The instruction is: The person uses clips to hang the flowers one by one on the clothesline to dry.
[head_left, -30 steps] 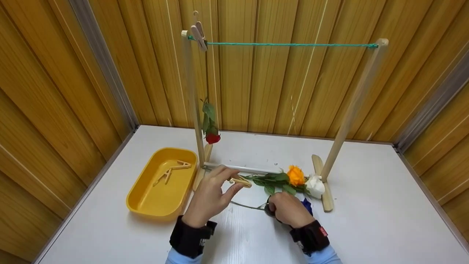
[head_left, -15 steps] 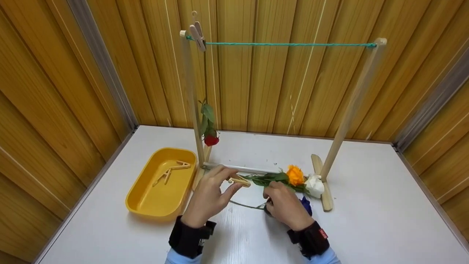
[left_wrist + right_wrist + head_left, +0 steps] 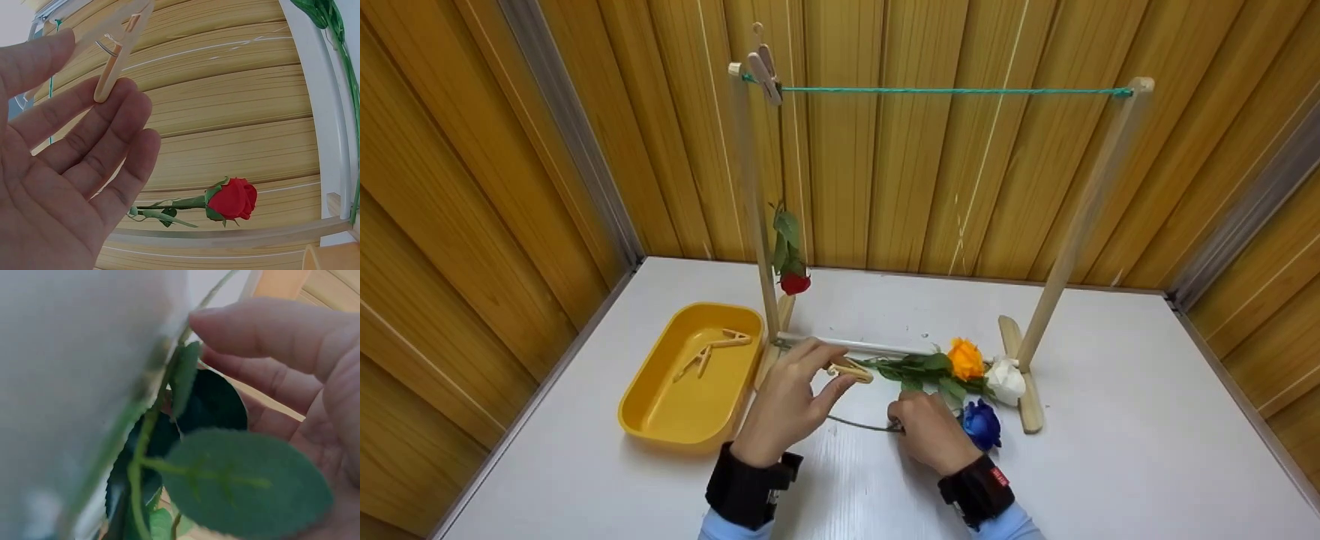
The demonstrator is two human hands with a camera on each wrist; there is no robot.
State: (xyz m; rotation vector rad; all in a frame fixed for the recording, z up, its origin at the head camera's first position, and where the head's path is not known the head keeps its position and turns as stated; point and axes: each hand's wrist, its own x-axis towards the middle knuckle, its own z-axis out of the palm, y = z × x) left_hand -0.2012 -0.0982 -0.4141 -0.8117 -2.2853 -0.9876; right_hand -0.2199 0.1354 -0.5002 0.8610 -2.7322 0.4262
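In the head view my left hand (image 3: 789,397) pinches a wooden clothespin (image 3: 853,370) between thumb and fingertips. The left wrist view shows its metal spring and one arm of the clothespin (image 3: 112,73) against the fingers. My right hand (image 3: 934,429) is low at the table, its fingers curled at the stem of a blue rose (image 3: 981,424). The bloom lies to the right of that hand, and the stem runs left beneath the left hand. Up close in the right wrist view, the thumb tip meets the stem, and a green leaf (image 3: 247,481) covers part of the palm.
A wooden frame (image 3: 1069,225) carries a green cord (image 3: 945,91); a clothespin at its left end holds a red rose (image 3: 795,283) upside down. An orange rose (image 3: 965,358) and a white rose (image 3: 1005,380) lie by its right foot. A yellow tray (image 3: 641,375) holds clothespins.
My right hand has shifted left along the blue rose's stem, uncovering the blue bloom. My left hand stays in place with the clothespin.
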